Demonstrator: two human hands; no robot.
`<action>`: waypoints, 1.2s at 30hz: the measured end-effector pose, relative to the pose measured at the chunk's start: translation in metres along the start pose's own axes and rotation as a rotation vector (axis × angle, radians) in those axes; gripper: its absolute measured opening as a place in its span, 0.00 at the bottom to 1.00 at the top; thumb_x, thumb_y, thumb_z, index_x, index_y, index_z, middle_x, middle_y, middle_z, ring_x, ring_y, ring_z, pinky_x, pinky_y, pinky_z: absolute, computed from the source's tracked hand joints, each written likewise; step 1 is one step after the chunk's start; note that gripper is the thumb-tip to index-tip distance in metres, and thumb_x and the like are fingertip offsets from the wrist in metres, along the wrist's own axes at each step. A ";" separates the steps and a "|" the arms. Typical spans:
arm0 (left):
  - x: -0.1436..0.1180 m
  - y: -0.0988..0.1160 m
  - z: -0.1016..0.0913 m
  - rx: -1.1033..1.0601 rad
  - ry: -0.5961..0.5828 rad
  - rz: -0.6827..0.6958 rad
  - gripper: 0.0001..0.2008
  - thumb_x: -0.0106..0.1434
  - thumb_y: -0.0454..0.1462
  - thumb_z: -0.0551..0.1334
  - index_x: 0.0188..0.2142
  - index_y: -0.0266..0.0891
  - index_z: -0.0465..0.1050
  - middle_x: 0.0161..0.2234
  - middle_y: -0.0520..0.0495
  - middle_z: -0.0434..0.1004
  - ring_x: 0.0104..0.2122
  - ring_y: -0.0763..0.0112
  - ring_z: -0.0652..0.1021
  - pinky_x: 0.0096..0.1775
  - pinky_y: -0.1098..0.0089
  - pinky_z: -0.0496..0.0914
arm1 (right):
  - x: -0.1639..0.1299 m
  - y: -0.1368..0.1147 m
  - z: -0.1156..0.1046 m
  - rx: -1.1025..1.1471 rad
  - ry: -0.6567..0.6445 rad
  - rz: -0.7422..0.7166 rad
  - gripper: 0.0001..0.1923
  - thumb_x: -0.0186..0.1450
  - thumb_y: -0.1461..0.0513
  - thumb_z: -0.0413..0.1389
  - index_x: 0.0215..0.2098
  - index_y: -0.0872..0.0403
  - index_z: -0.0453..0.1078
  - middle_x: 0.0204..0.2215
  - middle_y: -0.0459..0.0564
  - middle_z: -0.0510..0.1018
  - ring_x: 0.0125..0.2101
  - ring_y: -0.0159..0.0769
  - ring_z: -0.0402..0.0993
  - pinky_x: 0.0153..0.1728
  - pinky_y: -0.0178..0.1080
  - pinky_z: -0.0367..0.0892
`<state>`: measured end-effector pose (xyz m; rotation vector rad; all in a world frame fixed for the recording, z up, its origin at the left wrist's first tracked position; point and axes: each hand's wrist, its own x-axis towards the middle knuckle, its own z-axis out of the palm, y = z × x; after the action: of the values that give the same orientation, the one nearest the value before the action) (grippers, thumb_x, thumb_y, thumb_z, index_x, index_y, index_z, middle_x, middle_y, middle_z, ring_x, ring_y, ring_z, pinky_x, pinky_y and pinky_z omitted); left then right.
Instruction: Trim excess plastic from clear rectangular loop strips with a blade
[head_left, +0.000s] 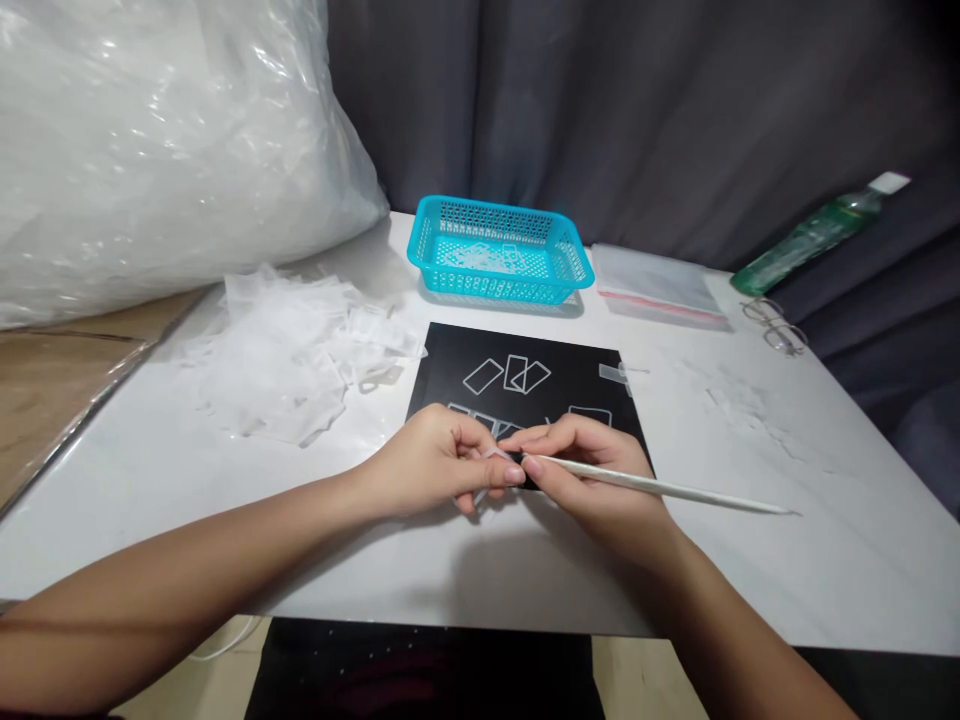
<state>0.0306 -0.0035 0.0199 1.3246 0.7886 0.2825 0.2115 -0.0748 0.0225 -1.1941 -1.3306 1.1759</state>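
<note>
Here, left hand (435,460) pinching a clear piece (tiny), right hand (592,470) gripping white stick (660,487), mat's (450,360) near edge.

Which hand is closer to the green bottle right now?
Right. The right hand, holding the white stick, is on the black mat, well short of the green bottle at the table's far right; the left hand sits beside it, farther away.

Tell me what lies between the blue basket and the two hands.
In the head view, the black mat with small clear rectangular pieces lies between the blue basket and the left hand and right hand.
</note>
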 end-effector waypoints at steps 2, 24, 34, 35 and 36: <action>0.000 0.001 0.000 -0.003 -0.005 0.009 0.12 0.53 0.40 0.72 0.24 0.33 0.76 0.22 0.51 0.77 0.16 0.82 0.72 0.17 0.83 0.62 | -0.001 0.003 0.000 -0.102 0.009 -0.057 0.04 0.62 0.65 0.59 0.30 0.51 0.69 0.38 0.48 0.83 0.37 0.36 0.81 0.37 0.38 0.77; -0.008 0.005 0.005 -0.582 -0.296 0.114 0.26 0.65 0.56 0.54 0.22 0.41 0.50 0.17 0.58 0.45 0.19 0.75 0.53 0.30 0.68 0.65 | -0.009 0.002 -0.007 -0.331 0.301 -0.266 0.05 0.61 0.62 0.60 0.36 0.47 0.72 0.13 0.37 0.65 0.12 0.27 0.59 0.14 0.33 0.56; -0.014 0.011 -0.002 -0.782 -0.509 0.124 0.27 0.64 0.50 0.55 0.18 0.38 0.45 0.13 0.56 0.36 0.16 0.74 0.49 0.26 0.69 0.56 | -0.011 0.001 -0.009 -0.422 0.228 -0.306 0.05 0.60 0.64 0.59 0.33 0.46 0.71 0.13 0.38 0.60 0.14 0.27 0.55 0.15 0.33 0.51; -0.014 0.011 -0.002 -0.770 -0.502 0.115 0.28 0.64 0.51 0.54 0.18 0.38 0.45 0.13 0.56 0.36 0.16 0.74 0.49 0.25 0.68 0.56 | -0.011 0.000 -0.008 -0.427 0.227 -0.298 0.04 0.60 0.63 0.59 0.33 0.47 0.71 0.13 0.38 0.60 0.14 0.28 0.55 0.15 0.33 0.51; -0.014 0.011 -0.002 -0.762 -0.490 0.100 0.28 0.65 0.53 0.52 0.17 0.38 0.45 0.12 0.56 0.36 0.16 0.74 0.49 0.25 0.68 0.57 | -0.011 0.000 -0.008 -0.439 0.225 -0.290 0.03 0.60 0.63 0.59 0.33 0.47 0.71 0.13 0.38 0.60 0.14 0.28 0.56 0.15 0.33 0.51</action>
<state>0.0220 -0.0076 0.0348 0.6598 0.1544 0.2821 0.2201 -0.0849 0.0224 -1.3368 -1.5687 0.5392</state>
